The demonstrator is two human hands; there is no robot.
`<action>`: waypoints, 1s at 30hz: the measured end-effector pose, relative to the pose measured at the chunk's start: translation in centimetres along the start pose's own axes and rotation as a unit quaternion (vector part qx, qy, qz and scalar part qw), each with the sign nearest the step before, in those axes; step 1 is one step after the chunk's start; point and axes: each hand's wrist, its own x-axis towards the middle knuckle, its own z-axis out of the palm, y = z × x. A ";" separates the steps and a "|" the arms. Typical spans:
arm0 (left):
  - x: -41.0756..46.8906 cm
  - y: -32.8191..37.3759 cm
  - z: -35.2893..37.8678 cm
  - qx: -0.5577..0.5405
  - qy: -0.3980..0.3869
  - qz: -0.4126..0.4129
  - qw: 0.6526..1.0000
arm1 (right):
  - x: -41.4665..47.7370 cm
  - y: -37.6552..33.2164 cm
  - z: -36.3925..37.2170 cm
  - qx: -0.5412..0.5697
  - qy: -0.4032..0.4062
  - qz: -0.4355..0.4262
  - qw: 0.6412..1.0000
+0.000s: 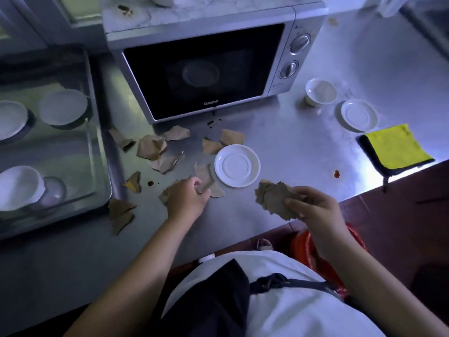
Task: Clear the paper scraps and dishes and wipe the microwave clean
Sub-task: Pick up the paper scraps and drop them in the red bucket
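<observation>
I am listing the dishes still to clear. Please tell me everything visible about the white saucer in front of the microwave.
The white saucer is round, glossy and ceramic-looking, with a raised ring in its middle. It lies flat, with nothing on it, on the steel counter before the microwave. Close by its left side lie brown paper scraps.

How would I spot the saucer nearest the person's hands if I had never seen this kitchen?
Find the microwave on the steel counter. Just in front of its door lies a white saucer. Unlike the other saucer, right of the microwave beside a cup, this one has brown paper scraps beside it.
</observation>
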 end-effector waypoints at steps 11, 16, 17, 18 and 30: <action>4.6 1.7 1.9 0.121 -0.095 0.046 0.987 | -5.8 1.8 0.6 0.090 0.120 0.053 0.987; 3.9 1.4 1.4 0.009 -0.083 0.036 0.996 | -5.6 2.2 1.5 0.099 0.108 0.041 0.988; 3.6 1.2 0.9 -0.020 -0.068 0.043 0.997 | -5.4 2.2 1.7 0.097 0.100 0.038 0.989; 3.3 1.0 0.4 -0.060 -0.052 0.047 0.996 | -5.3 2.2 1.8 0.096 0.091 0.035 0.991; -1.8 2.6 -7.5 -0.360 -0.154 0.084 0.916 | -1.6 -1.9 2.3 -0.039 -0.159 -0.057 0.985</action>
